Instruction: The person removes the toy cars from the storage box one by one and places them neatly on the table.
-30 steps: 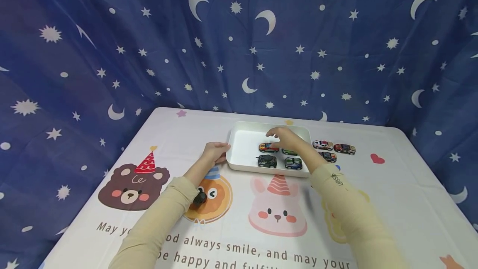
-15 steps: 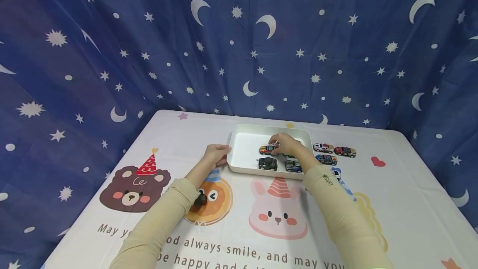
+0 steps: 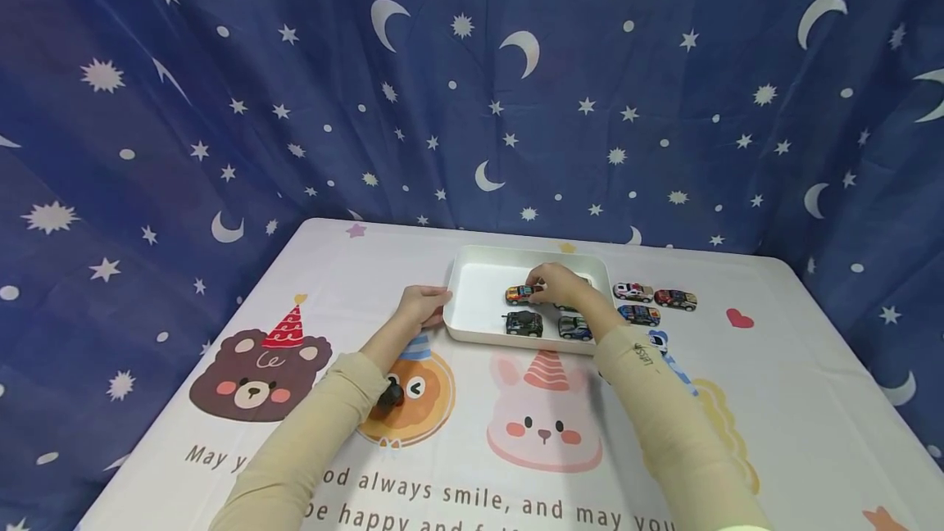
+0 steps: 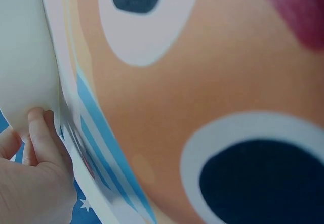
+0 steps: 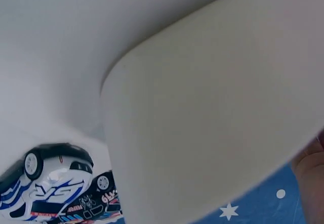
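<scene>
A white tray [image 3: 479, 275] lies on the table with several toy cars in its right half. My left hand [image 3: 422, 306] grips its left edge; the left wrist view shows the fingers [image 4: 43, 138] and thumb pinching the tray wall [image 4: 25, 57]. Inside the tray, my right hand [image 3: 559, 285] pinches an orange toy car [image 3: 519, 294] by its right end. Nearer me sit a black toy vehicle [image 3: 524, 324] and a dark blue toy car [image 3: 574, 329]. Another car is mostly hidden beneath the right hand. In the right wrist view, the tray wall [image 5: 212, 107] covers most of that hand.
Right of the tray stand a white-and-red toy car [image 3: 633, 292], a dark red one [image 3: 675, 300], a blue one [image 3: 638, 315] and a white-and-blue one [image 3: 659, 341]. A printed cloth [image 3: 258, 465] covers the table, and a starry curtain [image 3: 413, 105] hangs behind it.
My right hand has come down onto the orange car and taken hold of it, shifting it slightly left. The left hand stays on the tray's edge.
</scene>
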Demonstrator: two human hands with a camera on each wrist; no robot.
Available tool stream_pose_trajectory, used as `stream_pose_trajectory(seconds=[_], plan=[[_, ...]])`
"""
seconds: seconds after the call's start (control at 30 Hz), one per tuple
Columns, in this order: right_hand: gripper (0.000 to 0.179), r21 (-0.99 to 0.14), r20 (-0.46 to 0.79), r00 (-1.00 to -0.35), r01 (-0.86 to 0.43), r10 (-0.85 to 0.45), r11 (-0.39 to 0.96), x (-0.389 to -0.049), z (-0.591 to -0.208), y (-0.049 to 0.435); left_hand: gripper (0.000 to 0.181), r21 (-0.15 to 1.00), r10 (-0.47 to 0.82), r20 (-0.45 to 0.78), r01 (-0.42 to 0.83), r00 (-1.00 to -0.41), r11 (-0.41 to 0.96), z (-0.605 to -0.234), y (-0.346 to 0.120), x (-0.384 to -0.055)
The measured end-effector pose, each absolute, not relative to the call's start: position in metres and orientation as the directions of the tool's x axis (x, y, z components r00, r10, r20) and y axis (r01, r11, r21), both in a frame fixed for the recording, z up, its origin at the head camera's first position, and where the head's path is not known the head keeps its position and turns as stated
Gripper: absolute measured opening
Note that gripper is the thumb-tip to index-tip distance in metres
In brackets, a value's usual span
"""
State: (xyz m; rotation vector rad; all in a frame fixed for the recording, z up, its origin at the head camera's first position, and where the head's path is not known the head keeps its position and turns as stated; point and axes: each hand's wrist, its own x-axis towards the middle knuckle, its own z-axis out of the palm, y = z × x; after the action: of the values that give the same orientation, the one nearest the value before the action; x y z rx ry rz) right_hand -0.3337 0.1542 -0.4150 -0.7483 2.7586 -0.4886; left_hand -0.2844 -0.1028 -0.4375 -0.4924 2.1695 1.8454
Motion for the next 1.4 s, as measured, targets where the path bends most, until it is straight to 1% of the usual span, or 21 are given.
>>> stream_pose_trajectory(seconds=[0.13,0.33,0.47,0.67,0.9,1.07,1.3,1.4], plan=[[0.023,-0.366,-0.126,-0.833,-0.466,-0.539,0.806,-0.333,-0.413,0.155,0.034,0.900,-0.098,-0.402,-0.412,-0.910,0.142,-0.436,-0.103,-0.283],[0.024,-0.358,-0.122,-0.838,-0.463,-0.533,0.810,-0.333,-0.411,0.158,0.035,0.897,-0.095,-0.408,-0.418,-0.908,0.140,-0.435,-0.101,-0.283],[0.023,-0.355,-0.083,-0.827,-0.497,-0.556,0.792,-0.332,-0.410,0.161,0.036,0.894,-0.098,-0.409,-0.420,-0.907,0.154,-0.435,-0.102,-0.283],[0.021,-0.415,-0.002,-0.808,-0.536,-0.589,0.736,-0.327,-0.409,0.167,0.037,0.892,-0.097,-0.408,-0.419,-0.908,0.168,-0.437,-0.104,-0.283],[0.027,-0.465,0.048,-0.823,-0.519,-0.566,0.717,-0.323,-0.409,0.175,0.036,0.891,-0.089,-0.415,-0.424,-0.906,0.160,-0.437,-0.102,-0.284],[0.028,-0.484,0.060,-0.830,-0.510,-0.555,0.711,-0.319,-0.410,0.179,0.036,0.892,-0.085,-0.413,-0.421,-0.907,0.165,-0.436,-0.101,-0.284],[0.026,-0.496,0.119,-0.810,-0.550,-0.575,0.672,-0.314,-0.412,0.184,0.035,0.898,-0.078,-0.397,-0.405,-0.914,0.171,-0.436,-0.102,-0.283],[0.026,-0.506,0.127,-0.811,-0.548,-0.571,0.666,-0.312,-0.412,0.186,0.035,0.904,-0.077,-0.388,-0.396,-0.918,0.163,-0.437,-0.103,-0.282]])
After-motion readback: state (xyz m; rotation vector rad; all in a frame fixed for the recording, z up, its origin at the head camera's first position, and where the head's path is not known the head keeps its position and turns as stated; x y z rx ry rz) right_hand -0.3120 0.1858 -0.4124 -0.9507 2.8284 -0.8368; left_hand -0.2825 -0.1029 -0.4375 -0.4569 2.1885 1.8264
